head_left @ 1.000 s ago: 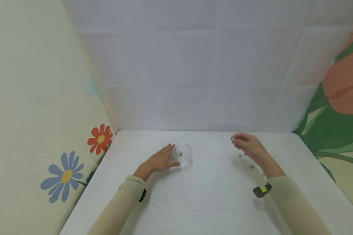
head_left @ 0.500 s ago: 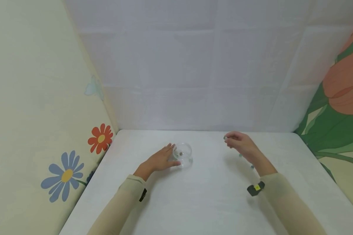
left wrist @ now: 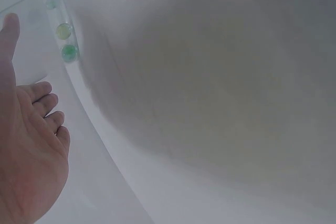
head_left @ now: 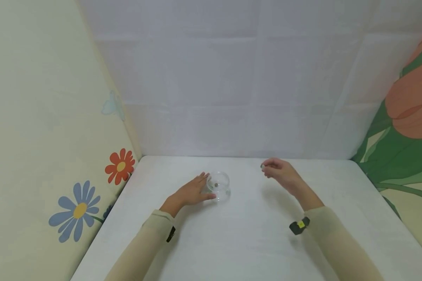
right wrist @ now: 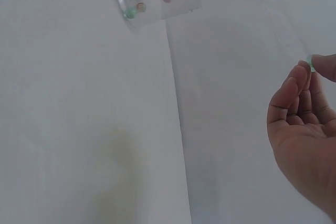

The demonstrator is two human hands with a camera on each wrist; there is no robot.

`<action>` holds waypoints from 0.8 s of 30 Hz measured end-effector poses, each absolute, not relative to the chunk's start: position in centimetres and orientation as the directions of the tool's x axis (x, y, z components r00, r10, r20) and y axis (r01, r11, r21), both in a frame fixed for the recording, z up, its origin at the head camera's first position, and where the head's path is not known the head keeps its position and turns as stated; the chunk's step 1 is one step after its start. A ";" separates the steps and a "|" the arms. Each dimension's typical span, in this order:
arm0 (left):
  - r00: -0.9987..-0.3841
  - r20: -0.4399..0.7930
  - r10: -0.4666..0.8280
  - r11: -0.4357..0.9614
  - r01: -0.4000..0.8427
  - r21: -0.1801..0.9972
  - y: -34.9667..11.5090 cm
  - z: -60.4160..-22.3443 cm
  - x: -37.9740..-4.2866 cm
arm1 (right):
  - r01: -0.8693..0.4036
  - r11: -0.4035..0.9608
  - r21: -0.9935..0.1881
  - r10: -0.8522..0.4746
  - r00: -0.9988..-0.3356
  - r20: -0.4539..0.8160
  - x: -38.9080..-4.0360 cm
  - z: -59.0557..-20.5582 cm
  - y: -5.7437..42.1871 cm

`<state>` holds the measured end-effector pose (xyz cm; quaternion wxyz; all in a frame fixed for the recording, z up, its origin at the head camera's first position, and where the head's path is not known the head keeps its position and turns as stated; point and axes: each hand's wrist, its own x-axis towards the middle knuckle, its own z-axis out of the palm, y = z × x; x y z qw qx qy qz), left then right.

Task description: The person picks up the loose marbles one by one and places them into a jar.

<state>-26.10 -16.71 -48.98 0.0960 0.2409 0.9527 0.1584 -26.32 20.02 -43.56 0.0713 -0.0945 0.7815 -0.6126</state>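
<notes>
A clear round container point(head_left: 228, 183) stands on the white table, left of my right hand. My left hand point(head_left: 190, 192) lies against its left side, thumb in front and fingers farther back, all fairly straight. Inside are several marbles, among them a green marble point(left wrist: 69, 53), a yellowish marble point(left wrist: 63, 31) and a brownish marble point(right wrist: 140, 7). Between thumb and fingertips, my right hand point(head_left: 284, 176) pinches a pale green marble point(right wrist: 310, 63) above the table, to the right of the container and apart from it.
The white-covered table point(head_left: 246, 242) meets a white cloth backdrop point(head_left: 204, 78) at its far edge. Flower-patterned panels flank it, with a red flower point(head_left: 120, 166) on the left one and a large orange tulip point(head_left: 415, 101) on the right one.
My right hand has moved left towards the container, still pinching the marble. Loose marbles seen earlier on the right of the table are now hidden behind my right arm. The left hand has stayed put.
</notes>
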 end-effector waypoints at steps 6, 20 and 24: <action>-0.865 -0.103 0.492 0.834 0.433 0.343 -16.7 -48.9 -26.1 | -0.062 0.248 -0.967 -0.247 -0.969 -0.001 -26.7 -44.0 19.2; -0.866 -0.099 0.489 0.834 0.432 0.344 -16.7 -48.9 -26.1 | -0.076 0.228 -0.971 -0.303 -0.953 0.003 -27.2 -44.1 17.4; -0.867 -0.102 0.488 0.834 0.430 0.345 -16.7 -48.9 -26.1 | -0.077 0.232 -0.970 -0.308 -0.951 0.002 -27.2 -44.2 16.8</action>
